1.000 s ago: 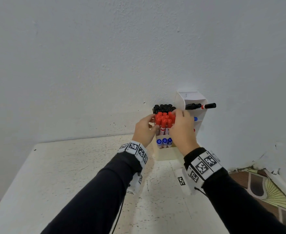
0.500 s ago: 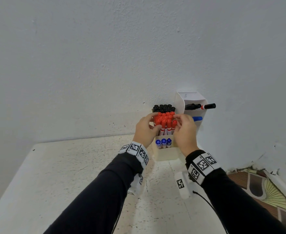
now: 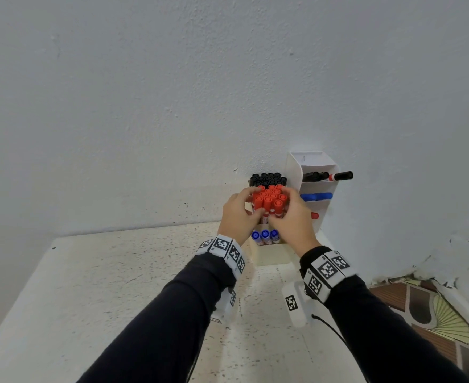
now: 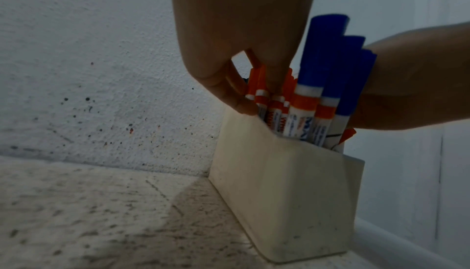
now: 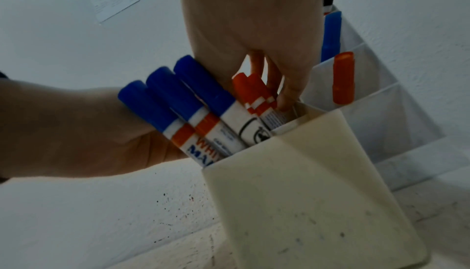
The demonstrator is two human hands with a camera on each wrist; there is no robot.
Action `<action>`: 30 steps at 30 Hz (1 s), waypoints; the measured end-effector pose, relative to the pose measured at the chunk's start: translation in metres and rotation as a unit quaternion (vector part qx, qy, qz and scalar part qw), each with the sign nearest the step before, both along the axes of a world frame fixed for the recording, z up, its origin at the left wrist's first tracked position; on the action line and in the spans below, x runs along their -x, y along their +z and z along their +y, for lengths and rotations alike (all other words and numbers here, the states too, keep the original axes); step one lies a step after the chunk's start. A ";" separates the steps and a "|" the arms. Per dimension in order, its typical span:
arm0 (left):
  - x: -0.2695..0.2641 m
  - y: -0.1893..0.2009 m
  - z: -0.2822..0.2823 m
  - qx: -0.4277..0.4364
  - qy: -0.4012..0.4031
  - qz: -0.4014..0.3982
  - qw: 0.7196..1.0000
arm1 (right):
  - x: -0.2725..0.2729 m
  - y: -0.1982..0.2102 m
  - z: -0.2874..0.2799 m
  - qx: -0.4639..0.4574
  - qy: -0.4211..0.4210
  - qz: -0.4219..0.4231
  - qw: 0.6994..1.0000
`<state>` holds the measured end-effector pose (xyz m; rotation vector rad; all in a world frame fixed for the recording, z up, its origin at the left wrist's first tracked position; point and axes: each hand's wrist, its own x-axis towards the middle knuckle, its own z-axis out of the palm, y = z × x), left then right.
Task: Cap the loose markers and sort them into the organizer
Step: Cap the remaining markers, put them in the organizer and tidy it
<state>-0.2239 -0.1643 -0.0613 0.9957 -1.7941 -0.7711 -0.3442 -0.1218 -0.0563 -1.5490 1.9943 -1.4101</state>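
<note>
A cream organizer (image 3: 272,254) stands against the wall with black-capped markers (image 3: 268,178) at the back, red-capped markers (image 3: 270,199) in the middle and blue-capped markers (image 3: 265,235) in front. My left hand (image 3: 251,207) curls round the red bundle from the left. My right hand (image 3: 281,210) curls round it from the right. In the left wrist view my left fingers (image 4: 230,92) lie against the red markers (image 4: 262,96) behind the blue ones (image 4: 326,68). In the right wrist view my right fingers (image 5: 287,92) reach down beside the red caps (image 5: 250,90).
A white tiered holder (image 3: 323,208) stands right of the organizer, with black markers (image 3: 327,176), a blue marker (image 3: 316,196) and a red marker (image 3: 314,216) lying in its shelves. The speckled white table (image 3: 117,286) ends at the right, with patterned floor (image 3: 435,313) beyond.
My right hand has slid from the top right of the red bundle down to its front. Both hands now close round the red markers, thumbs near each other.
</note>
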 end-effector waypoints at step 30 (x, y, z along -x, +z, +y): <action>-0.036 -0.017 0.029 -0.157 -0.055 -0.117 0.979 | 0.007 -0.018 0.034 0.020 0.012 0.001 1.000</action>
